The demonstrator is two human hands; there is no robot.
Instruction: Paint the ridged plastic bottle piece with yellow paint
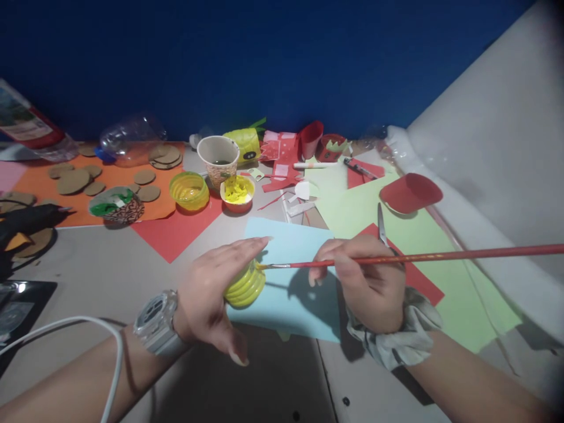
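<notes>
My left hand (pixel 215 288) holds a yellow-painted, ribbed plastic piece (pixel 245 288), which looks like part of a bottle, above a light blue sheet (pixel 304 241). Its thumb sticks out below the piece; some of the fingers are hidden behind it. In my right hand (pixel 370 282) is a long red paintbrush (pixel 440 257), pinched between thumb and fingers. The brush's yellow tip touches the right edge of the ribbed piece. Yellow paint (pixel 238 191) fills a small cut paper cup behind the sheet.
Behind stand a paper cup (pixel 218 161) of dark liquid and a yellow plastic bowl (pixel 189 191). Cardboard discs (pixel 74 181) and a clear bottle (pixel 132 141) lie left. Scissors (pixel 382 226) and a red paper tube (pixel 410 192) lie right. A white cable (pixel 117 358) crosses my left forearm.
</notes>
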